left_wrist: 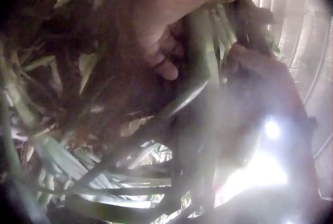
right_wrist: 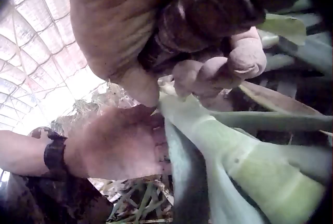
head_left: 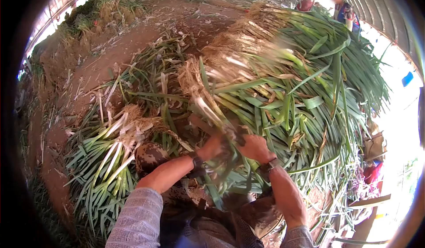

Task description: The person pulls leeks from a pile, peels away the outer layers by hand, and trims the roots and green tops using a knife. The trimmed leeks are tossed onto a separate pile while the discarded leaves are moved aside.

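Note:
Both hands work on long green onions in front of the lap. In the head view the left hand [head_left: 211, 147], blurred, holds the stalks below their white shanks [head_left: 208, 108]. In the right wrist view the thumb and curled fingers of the right hand [right_wrist: 208, 78] pinch a thick pale-green onion stalk [right_wrist: 239, 156]. Across that palm lies a dark, wrapped-looking piece [right_wrist: 208, 13]; I cannot tell what it is. The left wrist view shows curled left fingers [left_wrist: 166, 67] beside a green stalk [left_wrist: 200, 41], with the right hand [left_wrist: 260, 73] close by.
A large heap of green onions [head_left: 310, 71], roots toward the middle, fills the right side. Cleaned onions [head_left: 115, 159] with white shanks lie at the left knee. Stripped leaves [head_left: 155, 62] litter the brown ground [head_left: 177, 15]. Two people [head_left: 343, 9] are at the far right.

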`<action>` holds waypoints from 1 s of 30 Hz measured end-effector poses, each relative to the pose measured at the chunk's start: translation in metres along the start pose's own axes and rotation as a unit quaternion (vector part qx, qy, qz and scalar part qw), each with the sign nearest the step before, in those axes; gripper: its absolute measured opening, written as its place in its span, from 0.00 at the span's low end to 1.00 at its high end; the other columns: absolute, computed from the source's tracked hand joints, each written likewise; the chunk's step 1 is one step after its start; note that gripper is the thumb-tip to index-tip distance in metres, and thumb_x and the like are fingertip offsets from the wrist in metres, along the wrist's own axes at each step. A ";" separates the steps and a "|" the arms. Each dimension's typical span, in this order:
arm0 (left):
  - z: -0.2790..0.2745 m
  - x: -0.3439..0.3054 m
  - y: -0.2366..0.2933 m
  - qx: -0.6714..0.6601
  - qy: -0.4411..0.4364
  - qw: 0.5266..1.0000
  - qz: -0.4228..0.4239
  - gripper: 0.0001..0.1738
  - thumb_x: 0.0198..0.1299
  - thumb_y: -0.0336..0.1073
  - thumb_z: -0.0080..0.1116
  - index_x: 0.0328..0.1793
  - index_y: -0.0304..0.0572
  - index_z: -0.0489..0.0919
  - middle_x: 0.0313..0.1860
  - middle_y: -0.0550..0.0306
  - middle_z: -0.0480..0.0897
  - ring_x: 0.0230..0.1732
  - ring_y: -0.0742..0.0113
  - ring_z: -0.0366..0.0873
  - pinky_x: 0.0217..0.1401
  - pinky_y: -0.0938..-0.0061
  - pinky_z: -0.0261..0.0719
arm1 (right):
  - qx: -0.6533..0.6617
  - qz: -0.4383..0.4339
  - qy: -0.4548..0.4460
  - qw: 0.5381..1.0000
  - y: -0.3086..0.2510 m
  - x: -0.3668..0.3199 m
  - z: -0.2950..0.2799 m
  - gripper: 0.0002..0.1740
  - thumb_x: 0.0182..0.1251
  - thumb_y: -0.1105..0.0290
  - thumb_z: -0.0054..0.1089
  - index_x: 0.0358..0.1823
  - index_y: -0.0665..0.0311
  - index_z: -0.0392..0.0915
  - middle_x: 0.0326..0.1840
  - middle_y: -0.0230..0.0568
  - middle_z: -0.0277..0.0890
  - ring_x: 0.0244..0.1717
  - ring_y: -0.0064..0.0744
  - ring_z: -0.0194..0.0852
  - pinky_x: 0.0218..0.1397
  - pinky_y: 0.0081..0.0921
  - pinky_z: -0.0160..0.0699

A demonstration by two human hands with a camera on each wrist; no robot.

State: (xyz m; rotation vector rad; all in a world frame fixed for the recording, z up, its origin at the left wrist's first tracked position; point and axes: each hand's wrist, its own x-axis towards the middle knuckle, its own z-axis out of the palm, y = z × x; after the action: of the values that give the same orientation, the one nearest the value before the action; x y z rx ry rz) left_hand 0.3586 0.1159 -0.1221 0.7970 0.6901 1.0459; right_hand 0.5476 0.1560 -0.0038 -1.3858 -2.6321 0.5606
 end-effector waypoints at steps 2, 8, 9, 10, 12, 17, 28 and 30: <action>0.003 -0.003 0.001 0.069 0.011 0.997 0.016 0.34 0.71 0.59 0.47 0.76 0.53 0.58 0.67 0.58 0.69 0.56 0.59 0.75 0.53 0.59 0.77 | 0.010 0.012 0.013 1.000 -0.008 0.012 0.001 0.23 0.61 0.47 0.58 0.39 0.61 0.82 0.36 0.55 0.81 0.42 0.58 0.79 0.47 0.48 0.76; -0.025 0.007 -0.021 0.136 -0.078 0.986 0.058 0.30 0.73 0.55 0.47 0.75 0.54 0.59 0.65 0.59 0.69 0.57 0.60 0.73 0.55 0.58 0.76 | -0.004 0.000 0.013 1.000 -0.016 0.031 0.005 0.26 0.59 0.49 0.58 0.45 0.65 0.81 0.46 0.60 0.79 0.46 0.60 0.79 0.51 0.48 0.78; -0.020 0.006 -0.018 0.136 -0.076 0.986 0.059 0.30 0.73 0.55 0.47 0.75 0.54 0.59 0.65 0.59 0.69 0.57 0.60 0.73 0.55 0.58 0.76 | 0.005 0.008 0.023 1.000 -0.020 0.031 0.003 0.26 0.58 0.49 0.59 0.44 0.65 0.82 0.46 0.60 0.79 0.46 0.60 0.79 0.50 0.48 0.78; -0.013 0.006 -0.015 0.024 -0.028 0.999 0.004 0.29 0.73 0.56 0.47 0.73 0.53 0.62 0.64 0.59 0.70 0.57 0.60 0.73 0.55 0.58 0.76 | 0.006 0.008 0.023 1.000 -0.022 0.031 0.001 0.26 0.58 0.49 0.59 0.44 0.65 0.82 0.46 0.60 0.79 0.46 0.60 0.79 0.50 0.48 0.78; 0.000 0.003 -0.007 -0.089 0.018 0.995 -0.051 0.28 0.73 0.56 0.47 0.72 0.52 0.64 0.63 0.59 0.71 0.56 0.61 0.73 0.56 0.58 0.76 | -0.012 0.008 -0.026 1.000 -0.023 0.030 -0.004 0.25 0.57 0.50 0.61 0.43 0.67 0.82 0.46 0.59 0.79 0.45 0.60 0.79 0.51 0.47 0.79; 0.006 0.001 -0.004 0.009 -0.010 1.000 -0.019 0.29 0.71 0.57 0.51 0.70 0.51 0.67 0.62 0.59 0.72 0.55 0.61 0.74 0.59 0.58 0.76 | 0.012 0.000 0.021 1.000 -0.018 0.020 -0.001 0.23 0.57 0.52 0.62 0.42 0.66 0.82 0.42 0.57 0.81 0.43 0.61 0.79 0.51 0.47 0.79; 0.025 -0.007 -0.001 -0.063 0.042 0.995 -0.065 0.30 0.70 0.58 0.50 0.67 0.47 0.68 0.58 0.56 0.75 0.54 0.61 0.76 0.55 0.59 0.79 | -0.006 0.068 -0.018 0.997 -0.022 -0.003 -0.014 0.24 0.57 0.49 0.59 0.41 0.62 0.83 0.39 0.56 0.82 0.43 0.58 0.81 0.50 0.46 0.79; 0.027 -0.005 -0.001 -0.071 0.056 0.995 -0.052 0.29 0.70 0.58 0.51 0.66 0.47 0.69 0.57 0.58 0.75 0.53 0.62 0.77 0.53 0.60 0.79 | -0.011 0.010 -0.038 0.999 -0.025 -0.012 -0.020 0.22 0.58 0.49 0.58 0.42 0.59 0.84 0.39 0.56 0.82 0.42 0.58 0.81 0.49 0.47 0.80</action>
State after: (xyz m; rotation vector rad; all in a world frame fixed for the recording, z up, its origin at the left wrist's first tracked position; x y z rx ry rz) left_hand 0.3796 0.1046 -0.1077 0.5769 0.7352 1.0392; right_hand 0.5404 0.1386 0.0248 -1.4273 -2.6926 0.6000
